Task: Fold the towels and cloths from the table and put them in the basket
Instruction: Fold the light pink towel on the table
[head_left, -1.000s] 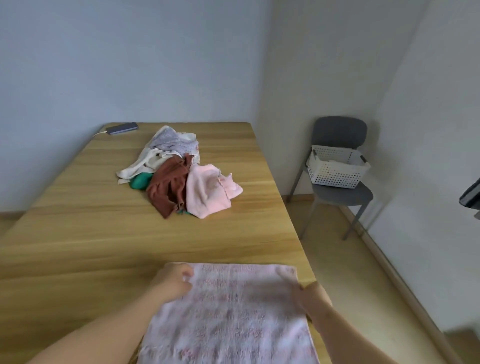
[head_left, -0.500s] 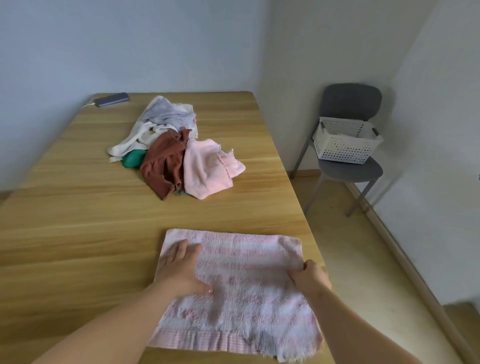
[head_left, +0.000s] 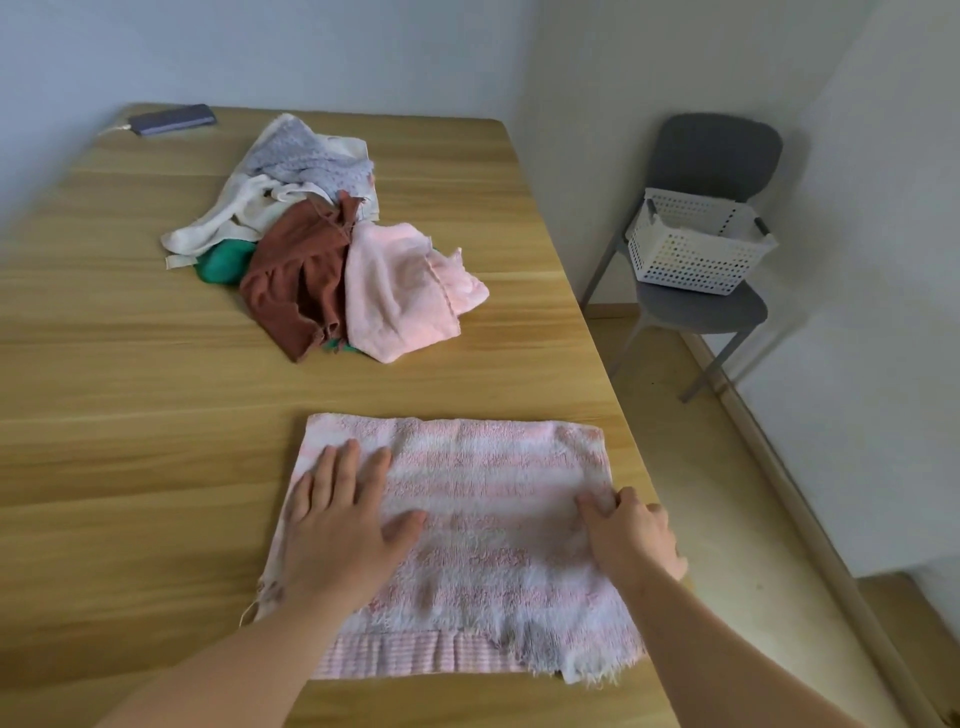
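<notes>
A pink striped towel (head_left: 483, 499) lies folded over on the near part of the wooden table (head_left: 130, 415). My left hand (head_left: 337, 525) presses flat on the towel's left part, fingers straight. My right hand (head_left: 631, 535) grips the towel's right edge with curled fingers. Farther back on the table sits a pile of cloths: a pink one (head_left: 400, 291), a brown one (head_left: 296, 280), a green one (head_left: 223, 262), a cream one (head_left: 234, 218) and a grey one (head_left: 306, 158). The white perforated basket (head_left: 696, 244) stands on a grey chair to the right.
The grey chair (head_left: 711, 312) stands against the wall right of the table, with open floor between them. A dark phone (head_left: 171, 119) with a cable lies at the table's far left corner.
The view has tilted down and the whole towel now shows. My left hand has gone from a loose fist at the towel's top edge to lying flat on it. My right hand stays at the right edge.
</notes>
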